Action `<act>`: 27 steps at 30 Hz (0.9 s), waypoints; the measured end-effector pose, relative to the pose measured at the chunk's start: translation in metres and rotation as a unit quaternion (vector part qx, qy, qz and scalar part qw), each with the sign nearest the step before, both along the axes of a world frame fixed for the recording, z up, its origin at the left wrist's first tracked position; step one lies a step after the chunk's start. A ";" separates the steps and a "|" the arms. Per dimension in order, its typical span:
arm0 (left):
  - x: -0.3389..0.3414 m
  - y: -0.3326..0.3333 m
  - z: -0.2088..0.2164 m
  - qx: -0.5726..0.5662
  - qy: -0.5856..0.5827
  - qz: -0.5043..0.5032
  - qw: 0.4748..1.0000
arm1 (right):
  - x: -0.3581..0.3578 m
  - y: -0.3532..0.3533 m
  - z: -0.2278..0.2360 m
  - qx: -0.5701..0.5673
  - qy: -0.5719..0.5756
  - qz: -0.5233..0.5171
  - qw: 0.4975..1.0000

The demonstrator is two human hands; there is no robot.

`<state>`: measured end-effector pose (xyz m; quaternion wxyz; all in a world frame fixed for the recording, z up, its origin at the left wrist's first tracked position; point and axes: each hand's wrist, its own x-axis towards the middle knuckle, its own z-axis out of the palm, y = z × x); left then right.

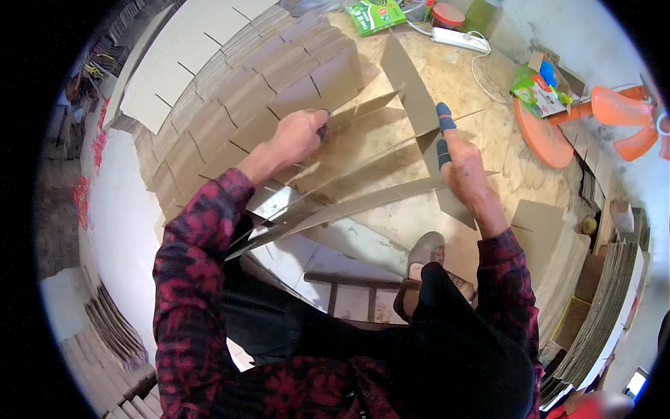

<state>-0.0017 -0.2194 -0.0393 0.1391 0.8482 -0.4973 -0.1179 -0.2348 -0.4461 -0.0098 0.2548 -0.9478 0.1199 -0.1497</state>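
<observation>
Several long cardboard strips (pixel 366 199) stand on edge in front of me, fanning out toward the left. A cardboard cross strip (pixel 413 91) runs across their right ends, from far to near. My right hand (pixel 464 167) is closed on the cross strip, two fingers in grey-blue finger covers lying along its side; the thumb is hidden. My left hand (pixel 293 136) is closed at the left end of the farthest long strip (pixel 366 108). Dark covers show on its fingertips, and its grip is partly hidden behind the hand.
Stacks of slotted cardboard strips (pixel 241 105) lie on the wooden table (pixel 502 150) at left. More cardboard (pixel 541 237) is stacked at right. An orange fan (pixel 611 115), a power strip (pixel 460 40) and a green packet (pixel 377 15) stand farther back. Below is a dark frame (pixel 349 283).
</observation>
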 end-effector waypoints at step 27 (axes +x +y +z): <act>-0.008 -0.096 0.009 -0.175 -0.079 -0.156 0.969 | 0.028 -0.016 -0.034 -0.035 0.141 0.036 0.989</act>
